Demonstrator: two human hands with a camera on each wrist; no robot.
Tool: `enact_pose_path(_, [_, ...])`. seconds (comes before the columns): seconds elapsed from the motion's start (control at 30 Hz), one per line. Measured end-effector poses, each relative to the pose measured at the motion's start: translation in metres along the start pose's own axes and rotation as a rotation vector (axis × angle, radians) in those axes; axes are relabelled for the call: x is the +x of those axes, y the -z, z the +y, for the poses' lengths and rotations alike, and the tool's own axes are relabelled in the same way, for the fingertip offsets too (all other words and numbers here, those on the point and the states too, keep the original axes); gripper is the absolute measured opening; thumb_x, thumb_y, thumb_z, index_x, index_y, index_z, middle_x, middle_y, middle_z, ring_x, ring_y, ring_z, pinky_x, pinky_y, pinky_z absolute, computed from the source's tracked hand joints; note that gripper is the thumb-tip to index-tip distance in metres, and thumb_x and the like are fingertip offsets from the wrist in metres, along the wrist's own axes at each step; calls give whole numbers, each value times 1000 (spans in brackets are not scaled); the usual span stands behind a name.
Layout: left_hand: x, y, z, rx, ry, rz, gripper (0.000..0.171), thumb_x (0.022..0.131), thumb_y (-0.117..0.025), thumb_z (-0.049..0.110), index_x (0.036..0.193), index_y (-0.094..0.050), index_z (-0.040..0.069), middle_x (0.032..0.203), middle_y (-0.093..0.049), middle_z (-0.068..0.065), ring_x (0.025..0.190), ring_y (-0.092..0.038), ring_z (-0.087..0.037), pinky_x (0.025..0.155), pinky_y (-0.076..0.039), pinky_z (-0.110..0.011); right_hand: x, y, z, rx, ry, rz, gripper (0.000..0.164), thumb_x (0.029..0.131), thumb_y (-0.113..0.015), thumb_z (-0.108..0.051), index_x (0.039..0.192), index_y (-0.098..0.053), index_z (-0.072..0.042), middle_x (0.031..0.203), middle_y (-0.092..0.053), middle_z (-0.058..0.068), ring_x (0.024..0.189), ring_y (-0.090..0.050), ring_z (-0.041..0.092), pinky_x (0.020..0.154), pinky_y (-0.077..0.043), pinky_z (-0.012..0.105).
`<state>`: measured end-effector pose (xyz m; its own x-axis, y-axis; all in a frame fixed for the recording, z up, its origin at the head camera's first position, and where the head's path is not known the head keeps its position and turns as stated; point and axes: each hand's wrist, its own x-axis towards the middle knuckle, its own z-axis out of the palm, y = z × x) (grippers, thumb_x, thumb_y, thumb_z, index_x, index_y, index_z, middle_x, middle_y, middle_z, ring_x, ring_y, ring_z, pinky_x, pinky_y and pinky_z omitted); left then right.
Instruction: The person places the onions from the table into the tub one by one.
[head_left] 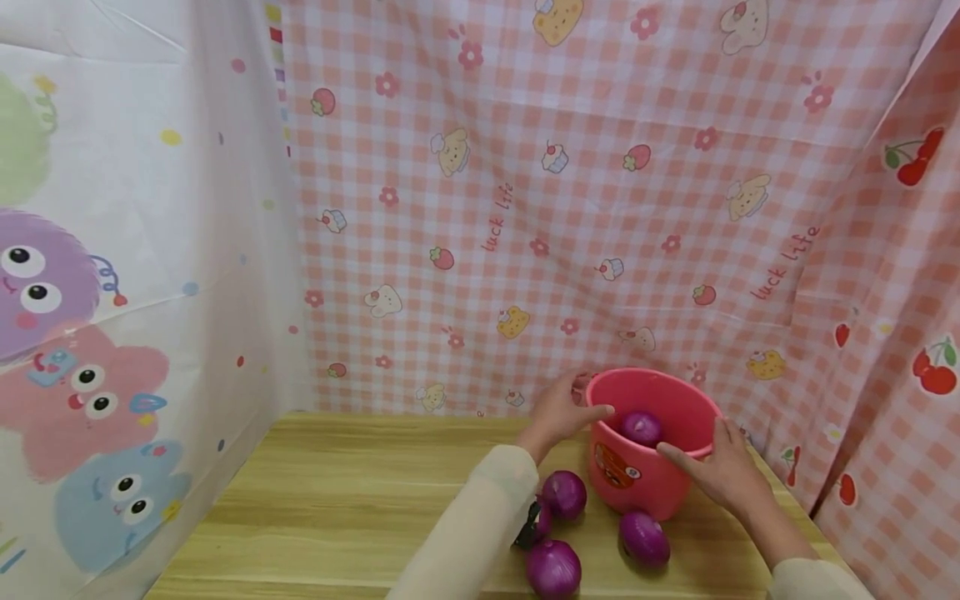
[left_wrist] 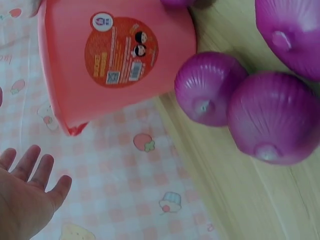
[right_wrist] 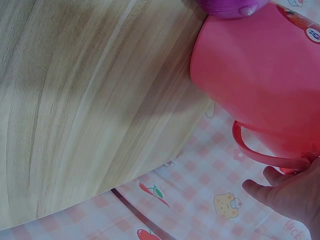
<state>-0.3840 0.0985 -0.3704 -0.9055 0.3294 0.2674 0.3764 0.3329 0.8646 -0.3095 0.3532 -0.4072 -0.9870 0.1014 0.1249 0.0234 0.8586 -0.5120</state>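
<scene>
Cream fabric sleeves [head_left: 468,525] in the head view lead us to a left hand [head_left: 558,417] and a right hand [head_left: 726,468], spread on opposite sides of an upright, round pink plastic bucket [head_left: 651,477], a purple onion [head_left: 641,428] inside, at the wood-grained desk's [head_left: 360,483] far right. Left wrist: we see fingers stretched open beside the rim, holding nothing. Right wrist: fingers extend loosely by the curved pink handle [right_wrist: 265,159]; we see no firm hold.

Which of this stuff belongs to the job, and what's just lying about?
Job, likely:
pink bucket, between left hand and right hand
onion inside it
loose onions outside it

Just there:
wooden table
checked cloth behind
white printed sheet
</scene>
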Motion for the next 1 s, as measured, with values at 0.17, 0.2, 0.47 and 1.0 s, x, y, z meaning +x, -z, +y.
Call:
enact_pose_path(0.17, [-2,12,-4,19,20,4,71,82,-82,36,143,-51,19,131,-59,-7,112,-60,-18,90,-53,-33,-1,1,0,2,1,5,120,88,-53,-71,151,5,13,150,-2,43,125,-29,66,94,-35,75])
enact_pose_path(0.2, [-3,15,-5,28,23,9,73,81,-82,37,144,-51,19,132,-59,-6,114,-60,-19,92,-52,-34,-1,1,-1,2,-1,4,120,89,-52,-71,151,6,14,150,-2,43,125,-29,67,94,-35,75])
enact_pose_path(0.47, [-10,33,-19,29,23,13,76,82,-81,39,147,-48,18,136,-55,-12,121,-56,-29,97,-49,-43,-2,2,-2,-5,1,4,121,88,-51,-73,150,4,15,150,-2,44,125,-29,67,94,-35,75])
enact_pose_path(1.0, [-32,68,-59,107,44,-9,76,84,-80,38,146,-47,10,133,-58,-14,125,-51,-32,100,-45,-49,-2,0,-2,-2,7,11,121,88,-52,-73,150,3,15,149,-4,43,125,-31,66,94,-36,74])
